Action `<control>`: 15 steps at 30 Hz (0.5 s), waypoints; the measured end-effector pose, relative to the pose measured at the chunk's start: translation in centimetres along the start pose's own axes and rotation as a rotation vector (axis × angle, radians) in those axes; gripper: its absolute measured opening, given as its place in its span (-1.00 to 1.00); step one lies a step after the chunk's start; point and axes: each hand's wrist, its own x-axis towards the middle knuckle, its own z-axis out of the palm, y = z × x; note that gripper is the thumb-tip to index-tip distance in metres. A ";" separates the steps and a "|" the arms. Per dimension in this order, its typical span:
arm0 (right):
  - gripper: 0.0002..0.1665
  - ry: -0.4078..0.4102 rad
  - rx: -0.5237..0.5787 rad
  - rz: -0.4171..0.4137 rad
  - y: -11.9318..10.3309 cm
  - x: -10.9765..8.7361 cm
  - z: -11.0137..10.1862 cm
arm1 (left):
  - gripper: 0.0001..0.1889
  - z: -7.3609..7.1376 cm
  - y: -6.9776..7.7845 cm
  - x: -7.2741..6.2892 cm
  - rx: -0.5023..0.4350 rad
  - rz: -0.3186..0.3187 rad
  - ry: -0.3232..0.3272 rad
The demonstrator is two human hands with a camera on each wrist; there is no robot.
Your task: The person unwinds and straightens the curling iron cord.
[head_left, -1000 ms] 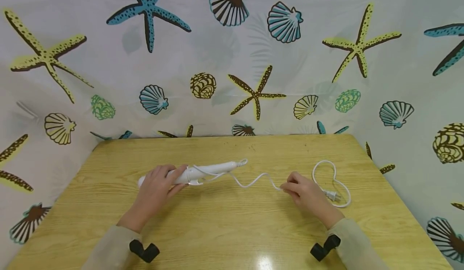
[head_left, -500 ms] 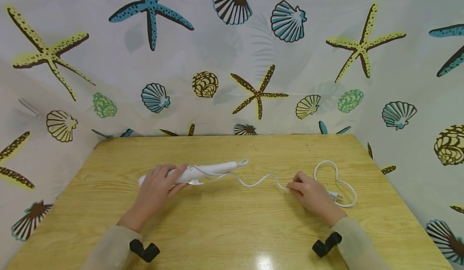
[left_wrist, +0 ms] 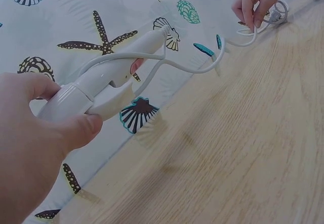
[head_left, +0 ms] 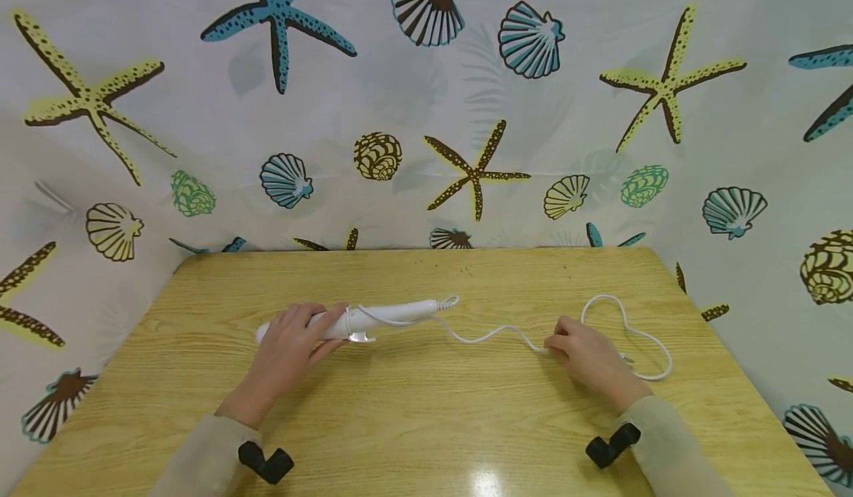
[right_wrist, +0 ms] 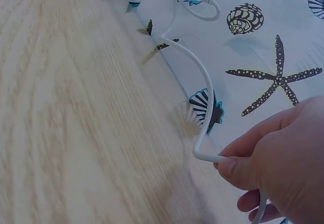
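Note:
My left hand [head_left: 288, 349] grips a white curling iron [head_left: 400, 312] by its left part, thumb below near the lever. In the left wrist view the curling iron [left_wrist: 136, 51] slants up and away, with its white cord [left_wrist: 195, 71] looped around it. My right hand [head_left: 591, 358] pinches the cord [head_left: 469, 341] between thumb and fingertips, to the right of the iron. Between iron and hand the cord runs in a loose wave. Beyond the right hand it forms a loop, and the plug [head_left: 626, 360] is partly hidden behind that hand.
Both hands work over a wooden table [head_left: 426, 415]. A white cloth [head_left: 320, 112] printed with starfish and shells hangs at its back and sides. Each sleeve cuff carries a black wrist mount [head_left: 266, 461].
My right hand has slid to the right along with the cord, drawing its wave flatter and shifting the far loop rightward. The left hand and curling iron stay nearly in place.

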 end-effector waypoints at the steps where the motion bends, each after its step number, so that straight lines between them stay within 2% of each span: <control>1: -0.84 -0.015 0.007 0.006 0.0 -0.1 -0.1 | -0.43 0.0 0.0 0.0 0.000 0.000 0.001; 7: -0.89 -0.140 0.097 0.012 -0.3 -0.3 -0.4 | -0.45 -0.1 0.1 0.0 -0.010 -0.009 0.002; 15: -0.89 -0.170 0.116 0.031 -0.6 -0.3 -0.3 | -0.46 -0.1 0.0 0.0 -0.016 0.000 0.012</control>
